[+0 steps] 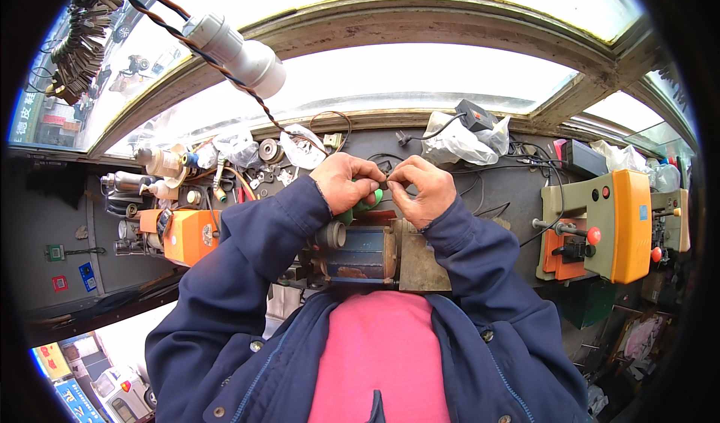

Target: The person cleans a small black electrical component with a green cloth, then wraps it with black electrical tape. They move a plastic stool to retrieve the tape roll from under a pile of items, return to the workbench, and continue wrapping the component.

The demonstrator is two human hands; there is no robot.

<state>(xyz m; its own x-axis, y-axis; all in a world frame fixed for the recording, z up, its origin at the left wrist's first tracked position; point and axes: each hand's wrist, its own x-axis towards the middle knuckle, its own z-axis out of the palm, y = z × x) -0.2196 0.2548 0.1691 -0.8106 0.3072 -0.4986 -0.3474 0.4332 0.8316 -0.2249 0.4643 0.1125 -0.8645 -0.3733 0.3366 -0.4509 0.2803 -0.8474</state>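
My left hand (343,181) and my right hand (424,189) meet at the middle of the bench, fingertips pinched close around something small and dark (385,178), too small to name. A green object (363,207) lies just below the fingers of my left hand, partly hidden by them. Beneath both hands sits a blue bench motor (356,252) with worn paint, beside a metal plate (424,269). A dark grey cylindrical fitting (332,235) is at the motor's left end. Loose dark cables (487,211) run across the bench behind and right of my right hand.
An orange machine (195,237) and cluttered fittings stand left. A beige-and-yellow machine (628,228) with red knobs stands right. Plastic bags (457,144) and a black box (472,114) lie by the window. A white socket (255,64) hangs on twisted wires; bunched keys (79,55) hang upper left.
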